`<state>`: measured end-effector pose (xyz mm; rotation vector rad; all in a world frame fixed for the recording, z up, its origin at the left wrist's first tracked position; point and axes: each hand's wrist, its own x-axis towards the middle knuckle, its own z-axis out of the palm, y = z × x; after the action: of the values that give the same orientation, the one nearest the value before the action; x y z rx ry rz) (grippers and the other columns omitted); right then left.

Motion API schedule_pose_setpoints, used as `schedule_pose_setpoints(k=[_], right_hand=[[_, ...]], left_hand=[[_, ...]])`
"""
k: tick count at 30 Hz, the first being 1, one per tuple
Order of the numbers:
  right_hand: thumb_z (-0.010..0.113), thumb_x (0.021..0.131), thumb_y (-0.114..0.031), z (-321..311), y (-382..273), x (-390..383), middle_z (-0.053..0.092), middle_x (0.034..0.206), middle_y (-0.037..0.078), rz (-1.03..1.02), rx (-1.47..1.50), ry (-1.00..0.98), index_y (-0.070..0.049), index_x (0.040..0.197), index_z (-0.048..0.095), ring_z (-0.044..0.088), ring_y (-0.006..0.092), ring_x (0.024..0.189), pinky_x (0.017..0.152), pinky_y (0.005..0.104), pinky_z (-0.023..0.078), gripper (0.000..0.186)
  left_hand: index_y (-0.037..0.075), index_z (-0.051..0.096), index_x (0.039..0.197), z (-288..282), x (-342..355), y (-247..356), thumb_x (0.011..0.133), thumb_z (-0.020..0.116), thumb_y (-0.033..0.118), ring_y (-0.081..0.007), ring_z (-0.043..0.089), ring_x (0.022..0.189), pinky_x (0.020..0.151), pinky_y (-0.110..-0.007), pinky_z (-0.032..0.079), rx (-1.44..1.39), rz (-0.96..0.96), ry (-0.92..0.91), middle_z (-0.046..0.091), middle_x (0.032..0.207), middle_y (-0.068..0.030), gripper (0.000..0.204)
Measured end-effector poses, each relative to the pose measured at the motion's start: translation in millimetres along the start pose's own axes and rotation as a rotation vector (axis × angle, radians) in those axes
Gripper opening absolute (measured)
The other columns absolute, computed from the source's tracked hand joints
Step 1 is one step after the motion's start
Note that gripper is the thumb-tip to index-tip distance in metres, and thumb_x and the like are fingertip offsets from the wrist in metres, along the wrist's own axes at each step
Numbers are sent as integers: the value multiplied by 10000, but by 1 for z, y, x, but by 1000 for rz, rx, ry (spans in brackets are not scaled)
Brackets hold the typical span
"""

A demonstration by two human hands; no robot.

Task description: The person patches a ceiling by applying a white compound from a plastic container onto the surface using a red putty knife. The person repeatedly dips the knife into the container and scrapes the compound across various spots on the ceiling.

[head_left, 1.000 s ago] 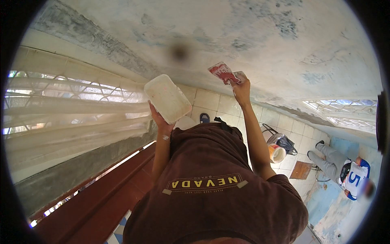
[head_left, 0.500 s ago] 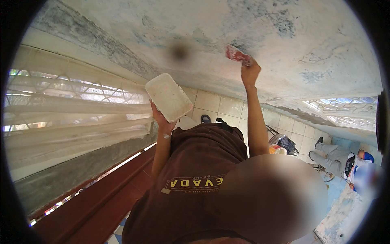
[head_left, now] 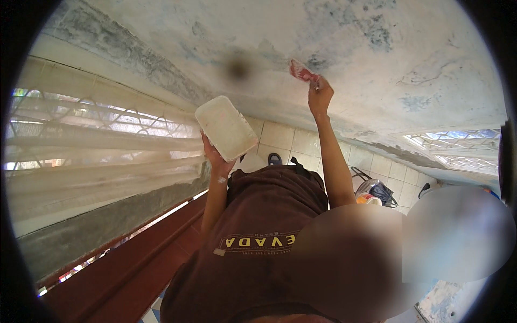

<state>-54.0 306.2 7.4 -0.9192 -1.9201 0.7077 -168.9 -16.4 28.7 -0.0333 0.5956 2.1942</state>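
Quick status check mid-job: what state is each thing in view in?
Left hand: closed on the container's edge.
White container: held up, tilted; contents unclear.
Right hand: closed on the scraper.
Red scraper: smeared, at the wall; contact unclear.
Wall: patchy, grey-blue marks.
Curtain: drawn across the grille.
Bucket: on the floor, partly hidden.

The left grip [head_left: 217,160] holds a whitish rectangular container [head_left: 226,128] near a sheer curtain [head_left: 102,145]; the right grip [head_left: 321,98] holds a red scraper [head_left: 301,70] at the patchy wall [head_left: 371,81]. A dark bag [head_left: 383,192] sits on floor tiles [head_left: 278,134].
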Motion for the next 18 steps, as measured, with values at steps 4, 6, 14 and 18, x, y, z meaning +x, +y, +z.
schedule_pose_setpoints(k=[4, 6, 14, 18], right_hand=[[586, 873, 31, -15, -4, -11, 679, 847, 172, 34, 29, 152, 26, 974, 660, 661, 310, 764, 702, 343, 499, 125], [577, 889, 35, -21, 27, -28, 690, 872, 159, 151, 154, 195, 41, 1000, 656, 671, 262, 796, 725, 324, 507, 136], [630, 894, 4, -10, 34, -48, 703, 928, 163, 122, 229, -9, 56, 1038, 658, 673, 185, 854, 796, 311, 531, 155], [639, 888, -8, 39, -3, -21, 709, 894, 167, 251, 350, -2, 44, 1026, 666, 663, 178, 819, 777, 321, 533, 150]], left_hand=[[159, 387, 1466, -9, -2, 4, 992, 376, 609, -330, 519, 1270, 1048, -551, 443, 3, 29, 39, 498, 1419, -78, 654], [160, 389, 1466, -11, -1, 5, 992, 374, 611, -327, 518, 1273, 1049, -547, 443, 15, 20, 20, 498, 1421, -75, 654], [173, 403, 1462, -11, -8, 3, 990, 359, 617, -323, 519, 1279, 1048, -542, 447, -39, -46, 30, 485, 1445, -72, 650], [180, 408, 1459, 5, 0, 8, 985, 372, 616, -321, 524, 1273, 1037, -546, 453, 146, -20, 22, 493, 1436, -69, 645]])
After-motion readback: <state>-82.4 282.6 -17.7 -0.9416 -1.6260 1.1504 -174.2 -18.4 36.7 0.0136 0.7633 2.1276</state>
